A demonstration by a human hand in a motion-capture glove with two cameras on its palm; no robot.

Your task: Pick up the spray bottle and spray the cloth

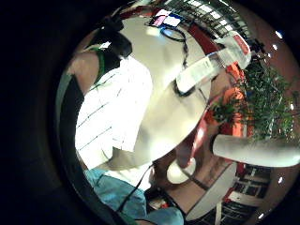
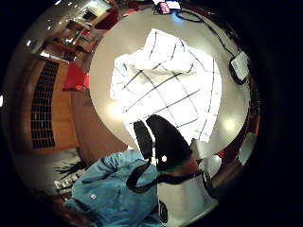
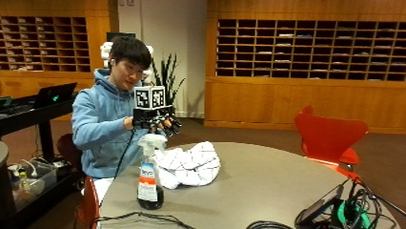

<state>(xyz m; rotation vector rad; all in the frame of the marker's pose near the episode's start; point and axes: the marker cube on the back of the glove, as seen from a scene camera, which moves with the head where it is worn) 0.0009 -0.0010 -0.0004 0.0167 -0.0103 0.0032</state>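
One spray bottle (image 3: 149, 183), dark liquid inside

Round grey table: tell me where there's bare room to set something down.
The widest bare patch of the round grey table lies between the crumpled white checked cloth and the black cables and device at the near right edge. It is crowded along the near edge, around the clear spray bottle with a white trigger head.
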